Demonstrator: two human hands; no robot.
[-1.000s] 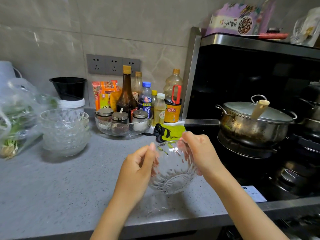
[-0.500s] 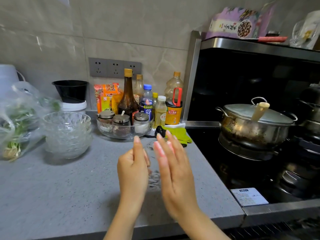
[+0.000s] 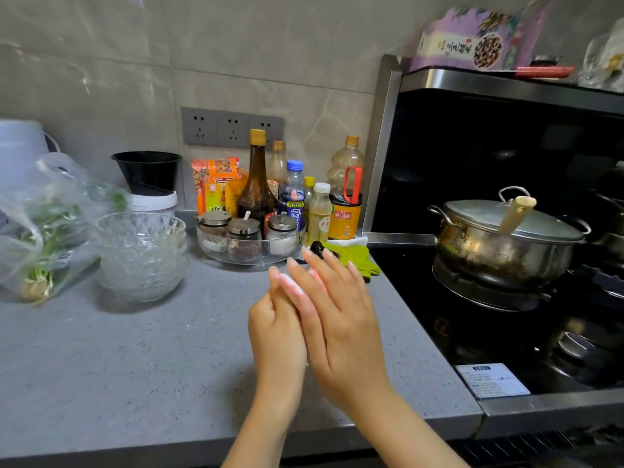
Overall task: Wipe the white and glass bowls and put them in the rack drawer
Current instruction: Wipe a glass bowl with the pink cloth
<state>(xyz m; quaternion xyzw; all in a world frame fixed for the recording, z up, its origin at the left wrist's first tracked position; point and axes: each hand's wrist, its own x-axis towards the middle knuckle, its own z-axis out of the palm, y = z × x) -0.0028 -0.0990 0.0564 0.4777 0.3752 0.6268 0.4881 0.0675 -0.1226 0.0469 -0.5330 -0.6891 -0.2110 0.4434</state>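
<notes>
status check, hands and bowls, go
Both open: left hand against right hand, palms together. Stacked glass bowls on counter, left. Nothing between hands and stack.

Partly hidden behind right hand [image 3: 341,325]: left hand [image 3: 275,336], green cloth [image 3: 363,263] near the back right corner of the counter [image 3: 118,366]. Cannot see between the palms. Cut by the left edge: white jug [image 3: 20,146].

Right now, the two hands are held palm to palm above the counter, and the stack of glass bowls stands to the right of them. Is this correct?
Not quite. The head view shows the stack of glass bowls to the left of the hands, not the right. The left hand and right hand are indeed palm to palm above the counter.
</notes>
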